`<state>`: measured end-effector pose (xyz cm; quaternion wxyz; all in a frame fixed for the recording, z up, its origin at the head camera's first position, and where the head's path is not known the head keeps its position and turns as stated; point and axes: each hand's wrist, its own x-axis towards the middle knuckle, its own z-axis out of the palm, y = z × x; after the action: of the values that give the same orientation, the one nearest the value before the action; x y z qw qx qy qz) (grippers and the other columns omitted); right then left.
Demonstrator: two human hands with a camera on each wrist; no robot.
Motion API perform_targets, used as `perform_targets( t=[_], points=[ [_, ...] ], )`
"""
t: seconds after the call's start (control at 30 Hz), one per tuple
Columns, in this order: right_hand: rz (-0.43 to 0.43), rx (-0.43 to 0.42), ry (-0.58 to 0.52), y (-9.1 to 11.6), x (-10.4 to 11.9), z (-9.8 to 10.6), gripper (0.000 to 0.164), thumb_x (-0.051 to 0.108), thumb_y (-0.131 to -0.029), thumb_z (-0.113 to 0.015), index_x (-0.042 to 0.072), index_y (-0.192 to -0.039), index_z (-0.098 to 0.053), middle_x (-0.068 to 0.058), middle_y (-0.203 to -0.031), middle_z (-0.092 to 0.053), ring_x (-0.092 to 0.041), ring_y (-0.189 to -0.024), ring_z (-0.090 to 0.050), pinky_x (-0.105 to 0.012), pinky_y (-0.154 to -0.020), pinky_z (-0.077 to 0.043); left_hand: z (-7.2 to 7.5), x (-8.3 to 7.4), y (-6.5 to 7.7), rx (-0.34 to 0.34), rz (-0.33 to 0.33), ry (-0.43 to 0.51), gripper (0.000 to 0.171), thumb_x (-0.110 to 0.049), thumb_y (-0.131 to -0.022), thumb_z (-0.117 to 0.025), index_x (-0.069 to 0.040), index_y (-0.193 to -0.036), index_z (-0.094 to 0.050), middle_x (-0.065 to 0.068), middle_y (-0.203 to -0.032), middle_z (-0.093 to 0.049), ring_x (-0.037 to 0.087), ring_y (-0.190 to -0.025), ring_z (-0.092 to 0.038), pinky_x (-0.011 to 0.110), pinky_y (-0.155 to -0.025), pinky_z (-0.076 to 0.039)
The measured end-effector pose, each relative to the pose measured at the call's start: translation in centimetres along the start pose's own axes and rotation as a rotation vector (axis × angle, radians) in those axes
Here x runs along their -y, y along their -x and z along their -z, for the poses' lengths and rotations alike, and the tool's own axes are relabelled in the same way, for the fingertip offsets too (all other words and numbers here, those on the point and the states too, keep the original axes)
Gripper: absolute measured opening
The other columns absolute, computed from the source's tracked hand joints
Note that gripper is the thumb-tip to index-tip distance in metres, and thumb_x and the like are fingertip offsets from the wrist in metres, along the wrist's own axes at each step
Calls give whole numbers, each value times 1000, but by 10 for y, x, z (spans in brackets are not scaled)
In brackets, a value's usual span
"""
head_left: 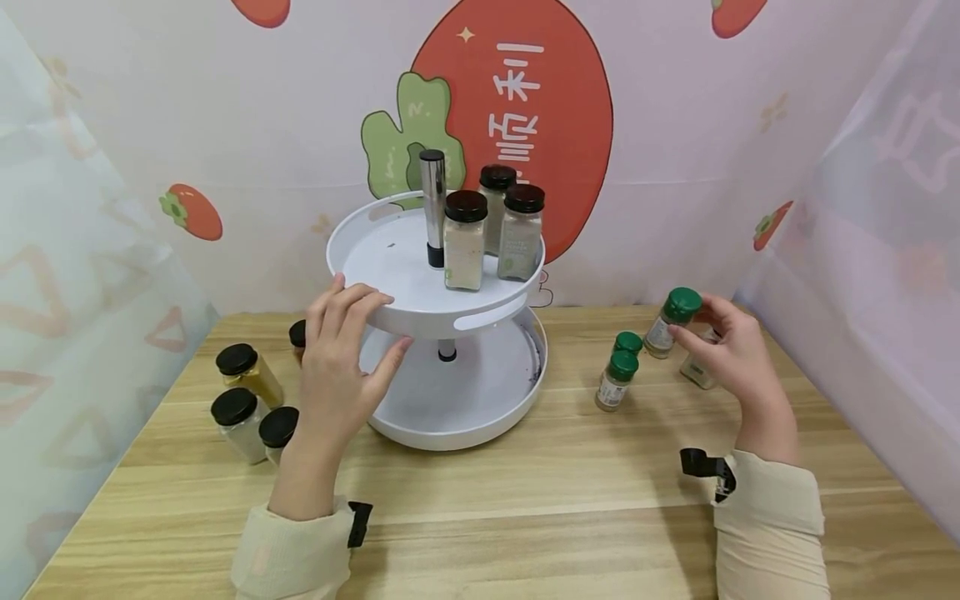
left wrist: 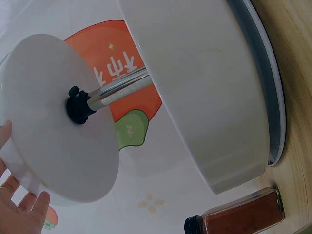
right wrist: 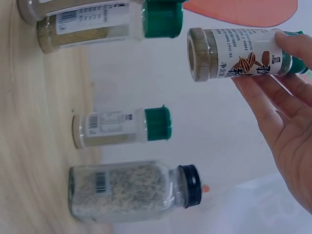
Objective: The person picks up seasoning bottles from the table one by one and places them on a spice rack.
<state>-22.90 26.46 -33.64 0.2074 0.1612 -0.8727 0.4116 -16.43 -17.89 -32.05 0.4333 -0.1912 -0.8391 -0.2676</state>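
Note:
My left hand [head_left: 335,358] holds the near-left rim of the upper tray of a white two-tier rack [head_left: 431,323], fingers over the edge and thumb below it. Three square jars with black lids, one a pale-filled spice jar [head_left: 463,254], stand on that tier beside the chrome post [head_left: 433,196]. On the right, my right hand [head_left: 733,346] grips a green-capped spice bottle [right wrist: 248,53] near its cap, raised above the table. Below the hand stand another green-capped bottle [right wrist: 117,127] and a black-lidded jar of speckled granules [right wrist: 126,192].
Two more green-capped bottles [head_left: 613,387] stand between the rack and my right hand. Left of the rack are several black-lidded jars, among them a yellow-filled one [head_left: 258,379] and a reddish-brown one [left wrist: 243,214]. A printed cloth [head_left: 285,125] hangs behind the wooden table [head_left: 525,533].

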Motion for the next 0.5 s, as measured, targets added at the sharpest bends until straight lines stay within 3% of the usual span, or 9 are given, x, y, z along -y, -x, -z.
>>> perform_targets(
  t=[0.5],
  points=[
    [65, 28, -86, -7, 27, -12, 41, 0, -90, -69, -4, -129, -58, 30, -110, -57, 17, -105, -54, 1, -81, -49, -1, 1, 0, -13, 9, 11, 46, -16, -81, -80, -5, -121, -60, 15, -128, -56, 41, -136, -38, 45, -126, -25]
  ],
)
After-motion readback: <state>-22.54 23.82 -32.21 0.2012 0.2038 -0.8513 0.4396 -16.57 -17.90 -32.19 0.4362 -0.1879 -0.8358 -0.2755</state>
